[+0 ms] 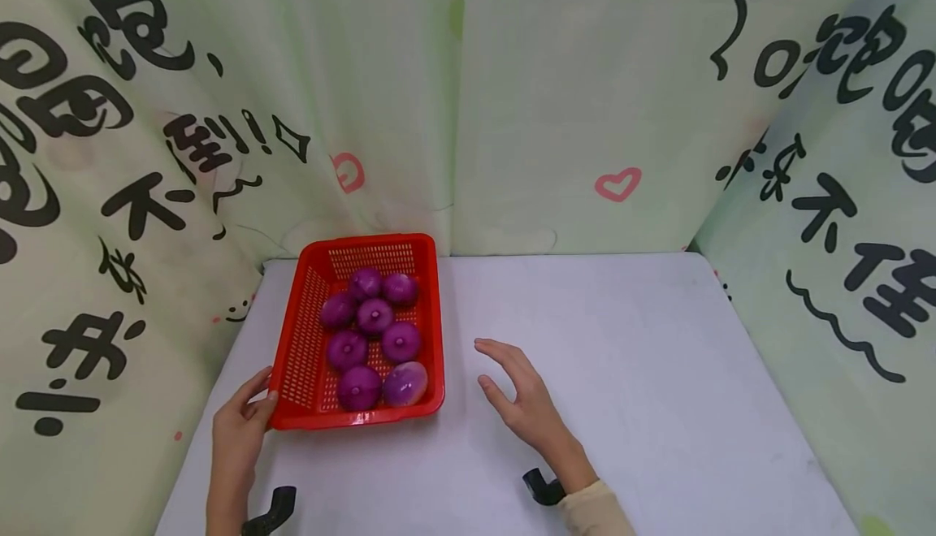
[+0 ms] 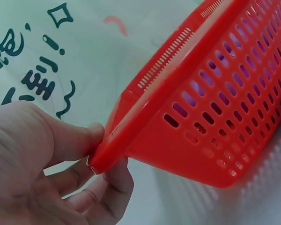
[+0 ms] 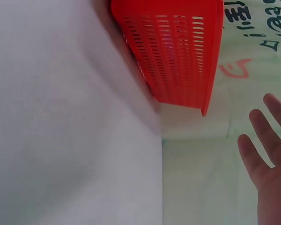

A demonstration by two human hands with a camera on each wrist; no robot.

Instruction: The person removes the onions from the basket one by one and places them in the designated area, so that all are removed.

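Observation:
A red plastic basket (image 1: 431,317) with slotted walls sits at the left of the white table. Several round purple onions (image 1: 374,317) lie inside it, one near the front right paler and shinier than the others. My left hand (image 1: 240,430) pinches the basket's rim near its front left corner. In the left wrist view, the thumb of the left hand (image 2: 61,159) lies over the rim and the fingers curl beneath. To the right of the basket, my right hand (image 1: 530,406) hovers apart from it, holding nothing. In the right wrist view, its fingers (image 3: 267,136) are spread.
A white-covered table (image 1: 621,341) extends to the right of the basket. Pale green curtains (image 1: 556,97) with black lettering hang behind it and along both sides. The basket's back edge is close to the rear curtain. Black straps with mounts (image 1: 544,489) are on both wrists.

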